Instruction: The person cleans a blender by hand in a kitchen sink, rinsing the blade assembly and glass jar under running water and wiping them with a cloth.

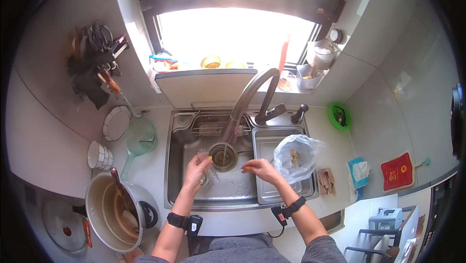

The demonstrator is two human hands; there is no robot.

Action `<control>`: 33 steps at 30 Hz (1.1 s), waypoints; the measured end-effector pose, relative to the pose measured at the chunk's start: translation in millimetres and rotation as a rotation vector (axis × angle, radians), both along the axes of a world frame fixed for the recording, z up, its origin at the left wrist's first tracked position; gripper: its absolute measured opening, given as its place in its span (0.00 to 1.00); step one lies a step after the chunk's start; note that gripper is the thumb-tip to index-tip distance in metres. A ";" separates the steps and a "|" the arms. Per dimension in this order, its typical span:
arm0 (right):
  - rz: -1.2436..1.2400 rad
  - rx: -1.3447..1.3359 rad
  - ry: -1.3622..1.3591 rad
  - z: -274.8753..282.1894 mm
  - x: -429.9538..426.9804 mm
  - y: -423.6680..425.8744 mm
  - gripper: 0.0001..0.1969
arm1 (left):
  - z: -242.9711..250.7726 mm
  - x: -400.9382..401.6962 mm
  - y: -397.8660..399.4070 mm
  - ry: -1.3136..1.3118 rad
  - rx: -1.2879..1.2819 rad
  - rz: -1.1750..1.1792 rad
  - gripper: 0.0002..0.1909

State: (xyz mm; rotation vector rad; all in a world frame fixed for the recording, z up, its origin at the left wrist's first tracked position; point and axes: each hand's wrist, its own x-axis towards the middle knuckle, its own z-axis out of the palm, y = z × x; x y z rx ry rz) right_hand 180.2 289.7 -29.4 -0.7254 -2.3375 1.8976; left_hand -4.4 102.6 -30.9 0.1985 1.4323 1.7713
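Note:
My left hand (195,172) is over the left part of the stainless steel sink (233,194), with its fingers around a clear plastic piece (212,174). What kind of piece it is stays unclear. My right hand (261,170) hovers by the basin's right side, thumb and fingertips close together. A yellow spot shows at each thumb tip; whether it is a nail or a small scrap, I cannot tell. Between the hands, water runs from the curved faucet (251,95) into the drain strainer (222,156). Right of my right hand, a clear plastic bag (296,174) with yellowish scraps sits on a metal tray (269,190).
A large pot (98,212) with a brown handle inside stands at left, near a green ladle-like scoop (140,137) and stacked white bowls (97,155). A folded cloth (326,181), tissue pack (358,174) and green bowl (333,121) are at right. Utensils (98,41) hang on the left wall.

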 end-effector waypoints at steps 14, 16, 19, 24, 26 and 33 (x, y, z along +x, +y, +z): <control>-0.085 0.556 -0.118 -2.6 13.4 2.2 0.08 | 20.7 0.7 9.8 0.256 -0.071 -0.021 0.17; -0.162 0.305 0.054 16.0 14.6 -2.4 0.08 | 29.3 -2.0 12.3 0.278 -0.052 -0.027 0.16; -0.261 0.342 0.277 66.1 15.6 6.5 0.08 | 38.8 -8.6 16.8 0.318 -0.014 -0.006 0.15; -0.122 0.600 0.155 90.4 37.7 50.0 0.07 | 34.5 -11.1 24.8 0.284 -0.059 -0.058 0.16; -0.336 0.600 0.260 124.5 38.8 79.3 0.05 | 28.3 -11.9 20.6 0.269 -0.062 -0.035 0.16; -0.745 1.063 0.352 160.9 20.8 211.1 0.06 | 27.6 -11.3 19.2 0.229 -0.102 -0.003 0.19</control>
